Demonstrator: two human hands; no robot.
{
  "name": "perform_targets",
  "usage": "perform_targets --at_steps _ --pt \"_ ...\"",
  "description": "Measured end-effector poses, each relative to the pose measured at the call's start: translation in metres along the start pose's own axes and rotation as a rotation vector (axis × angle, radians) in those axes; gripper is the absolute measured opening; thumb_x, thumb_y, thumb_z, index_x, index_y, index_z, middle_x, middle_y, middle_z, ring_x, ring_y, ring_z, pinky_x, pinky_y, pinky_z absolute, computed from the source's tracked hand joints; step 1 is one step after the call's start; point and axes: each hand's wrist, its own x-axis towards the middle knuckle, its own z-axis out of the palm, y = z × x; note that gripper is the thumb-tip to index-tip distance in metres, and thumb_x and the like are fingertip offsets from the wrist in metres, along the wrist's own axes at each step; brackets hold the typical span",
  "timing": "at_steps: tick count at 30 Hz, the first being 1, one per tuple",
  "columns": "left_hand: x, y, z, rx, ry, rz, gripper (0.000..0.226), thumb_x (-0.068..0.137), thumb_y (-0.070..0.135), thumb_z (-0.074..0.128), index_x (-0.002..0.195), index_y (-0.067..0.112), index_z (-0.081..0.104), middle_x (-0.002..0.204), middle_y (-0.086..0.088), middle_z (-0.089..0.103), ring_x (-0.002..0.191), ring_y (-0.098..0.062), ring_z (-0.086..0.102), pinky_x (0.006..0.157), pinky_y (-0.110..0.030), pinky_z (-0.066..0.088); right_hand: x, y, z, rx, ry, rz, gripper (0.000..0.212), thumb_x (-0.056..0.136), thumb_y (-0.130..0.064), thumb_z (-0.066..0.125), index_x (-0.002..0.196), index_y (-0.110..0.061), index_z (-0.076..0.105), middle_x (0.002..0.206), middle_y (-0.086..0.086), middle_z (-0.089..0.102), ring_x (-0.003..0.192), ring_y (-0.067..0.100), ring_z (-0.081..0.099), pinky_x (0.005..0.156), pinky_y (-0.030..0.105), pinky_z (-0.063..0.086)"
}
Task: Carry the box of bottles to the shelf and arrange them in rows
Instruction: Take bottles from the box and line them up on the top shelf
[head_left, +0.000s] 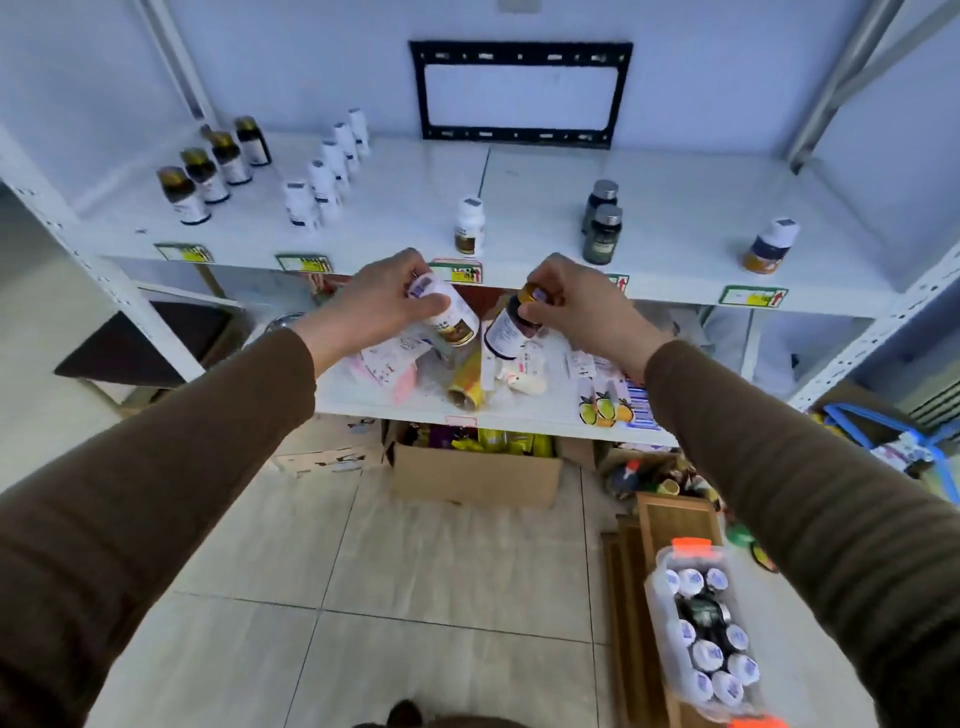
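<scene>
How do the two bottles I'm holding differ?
The white bottle in the left hand has a pale body and white cap; the brown bottle in the right hand is dark glass with a gold cap. The white one looks stouter and is gripped round the body; the brown one is pinched at the cap. Both are tilted, below the shelf edge.

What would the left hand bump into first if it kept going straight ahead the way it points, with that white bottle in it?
Probably the front edge of the top shelf, by the price label. The left hand holds its white bottle just below that edge, though depth is hard to judge here.
</scene>
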Motion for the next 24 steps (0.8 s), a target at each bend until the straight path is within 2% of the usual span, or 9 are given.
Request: perform_targets --at_steps 3,7,10,14,17,18,20,22,24 --pt "0.005 -0.033 -0.045 -0.018 0.037 -0.004 0.038 0.073 0.064 0.064 0.098 0.038 0.054 0.094 0.012 0.066 0.077 -0.012 0.065 0.067 -0.033 0.05 0.035 -0.045 0.022 -0.017 0.018 -0.03 0.029 0.082 -0.036 0.07 0.105 -0.024 0.059 0.092 -0.006 0.062 0.08 0.015 0.057 0.06 0.026 0.039" --pt "0.021 -0.072 -0.092 -0.028 0.087 0.007 0.034 0.079 0.06 0.065 0.102 0.036 0.056 0.093 0.018 0.061 0.082 -0.003 0.06 0.067 -0.024 0.045 0.08 -0.093 0.043 -0.013 0.036 -0.062 0.027 0.08 -0.036 0.071 0.103 -0.024 0.063 0.092 -0.006 0.065 0.085 0.016 0.059 0.066 0.027 0.041" --pt "0.04 -0.1 -0.121 -0.017 0.117 0.019 0.034 0.085 0.058 0.062 0.108 0.033 0.056 0.096 0.014 0.059 0.086 -0.007 0.058 0.066 -0.021 0.038 0.12 -0.119 0.054 -0.025 0.055 -0.09 0.024 0.08 -0.039 0.07 0.1 -0.027 0.063 0.09 -0.01 0.065 0.084 0.014 0.06 0.062 0.024 0.042" --pt "0.076 -0.138 -0.154 0.025 0.144 0.04 0.036 0.091 0.057 0.055 0.113 0.028 0.055 0.103 0.008 0.061 0.087 -0.014 0.059 0.067 -0.027 0.04 0.181 -0.139 0.07 -0.04 0.07 -0.118 0.026 0.08 -0.043 0.069 0.102 -0.03 0.063 0.096 -0.01 0.066 0.088 0.014 0.061 0.073 0.033 0.049" --pt "0.109 -0.163 -0.178 0.03 0.149 0.033 0.036 0.095 0.051 0.054 0.118 0.024 0.056 0.11 0.002 0.063 0.093 -0.02 0.063 0.082 -0.04 0.048 0.231 -0.149 0.083 -0.03 0.098 -0.154 0.03 0.081 -0.045 0.068 0.107 -0.031 0.063 0.097 -0.011 0.067 0.089 0.014 0.061 0.076 0.034 0.051" --pt "0.12 -0.171 -0.187 0.042 0.158 0.032 0.035 0.095 0.05 0.054 0.119 0.024 0.056 0.11 0.001 0.064 0.093 -0.018 0.062 0.083 -0.039 0.048 0.248 -0.153 0.088 -0.013 0.114 -0.167 0.03 0.08 -0.045 0.068 0.107 -0.031 0.063 0.097 -0.011 0.067 0.089 0.014 0.062 0.076 0.034 0.051" --pt "0.142 -0.187 -0.207 0.075 0.195 0.018 0.034 0.095 0.051 0.053 0.119 0.028 0.057 0.107 0.002 0.062 0.087 -0.01 0.058 0.074 -0.029 0.045 0.282 -0.162 0.096 0.05 0.138 -0.185 0.028 0.079 -0.043 0.069 0.104 -0.03 0.065 0.096 -0.011 0.069 0.088 0.012 0.062 0.077 0.033 0.05" --pt "0.16 -0.202 -0.226 0.088 0.225 -0.017 0.035 0.092 0.055 0.053 0.119 0.033 0.055 0.104 0.005 0.059 0.082 -0.013 0.056 0.068 -0.03 0.043 0.316 -0.175 0.104 0.113 0.14 -0.2 0.026 0.079 -0.042 0.071 0.101 -0.03 0.065 0.094 -0.012 0.068 0.086 0.01 0.062 0.075 0.029 0.048" --pt "0.177 -0.217 -0.245 0.084 0.245 -0.036 0.033 0.091 0.053 0.055 0.116 0.032 0.054 0.093 0.009 0.057 0.074 -0.008 0.055 0.063 -0.028 0.04 0.35 -0.189 0.112 0.154 0.135 -0.209 0.025 0.078 -0.042 0.071 0.1 -0.031 0.065 0.094 -0.014 0.068 0.085 0.007 0.061 0.07 0.025 0.046"
